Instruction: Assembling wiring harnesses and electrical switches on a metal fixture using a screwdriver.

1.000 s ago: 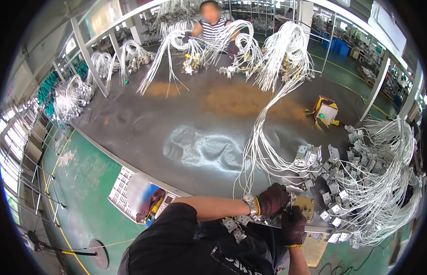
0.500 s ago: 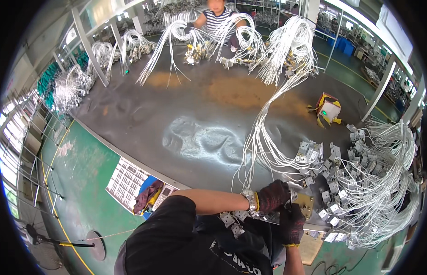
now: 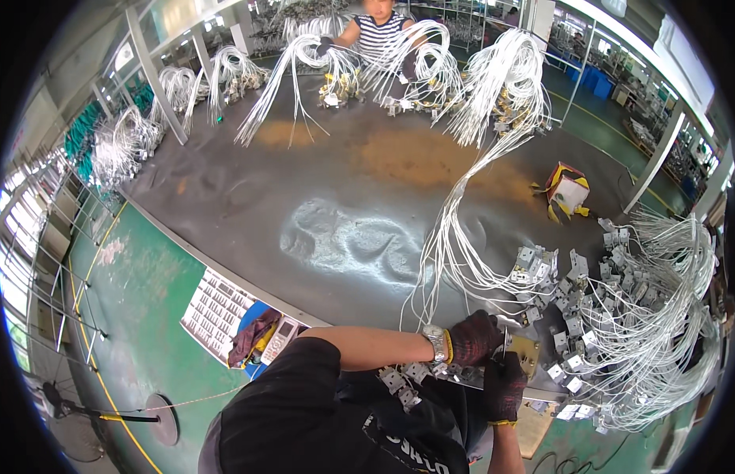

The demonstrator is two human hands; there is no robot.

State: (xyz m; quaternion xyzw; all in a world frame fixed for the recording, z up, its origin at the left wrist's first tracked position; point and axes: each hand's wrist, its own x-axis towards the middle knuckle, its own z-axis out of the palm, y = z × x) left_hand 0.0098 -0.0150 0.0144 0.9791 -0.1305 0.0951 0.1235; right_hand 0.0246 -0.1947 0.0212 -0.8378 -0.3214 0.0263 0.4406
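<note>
1. Near the front edge of the dark surface, both gloved hands meet over a small metal part.
2. It looks like the part is being fixed to a white wire.
3. Left hand pinches it; right hand comes up beneath, fingers curled. Next needs steady holding.

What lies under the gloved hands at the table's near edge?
Under the left hand and right hand shows a yellowish flat part with white wires leading in; whatever the hands pinch is covered.
</note>
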